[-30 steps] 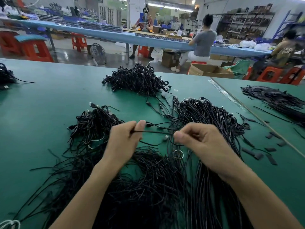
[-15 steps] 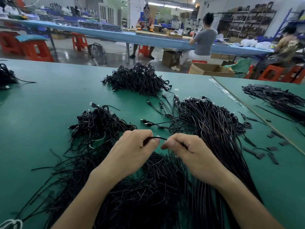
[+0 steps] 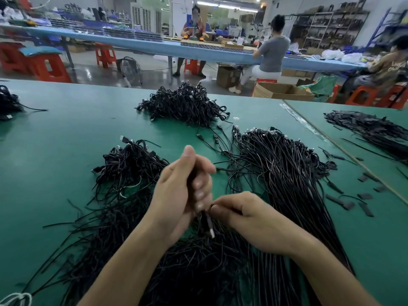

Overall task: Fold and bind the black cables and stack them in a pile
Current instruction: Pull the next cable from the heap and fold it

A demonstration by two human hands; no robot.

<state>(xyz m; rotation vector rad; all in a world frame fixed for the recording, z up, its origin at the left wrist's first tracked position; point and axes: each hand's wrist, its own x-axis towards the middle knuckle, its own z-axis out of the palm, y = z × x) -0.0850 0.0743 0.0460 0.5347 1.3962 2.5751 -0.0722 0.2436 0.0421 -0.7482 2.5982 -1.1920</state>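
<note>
My left hand (image 3: 183, 191) stands upright over the green table (image 3: 55, 151), fingers curled round a folded black cable (image 3: 207, 221) whose plug end hangs below the palm. My right hand (image 3: 247, 215) pinches that same cable close to the left fingertips. Beneath both hands lies a wide spread of loose black cables (image 3: 287, 184). A smaller heap of cables (image 3: 128, 164) sits to the left. Further back rests a pile of bound cables (image 3: 185, 104).
Short black ties (image 3: 344, 202) lie scattered at the right, with a bigger heap of them (image 3: 371, 129) on the neighbouring table. More cables (image 3: 8, 102) sit at the far left edge. People work at a blue bench (image 3: 154, 47) behind.
The hands closed together from holding the cable stretched between them. The left hand turned upright and gathered the cable into its fist, and the right hand dropped lower.
</note>
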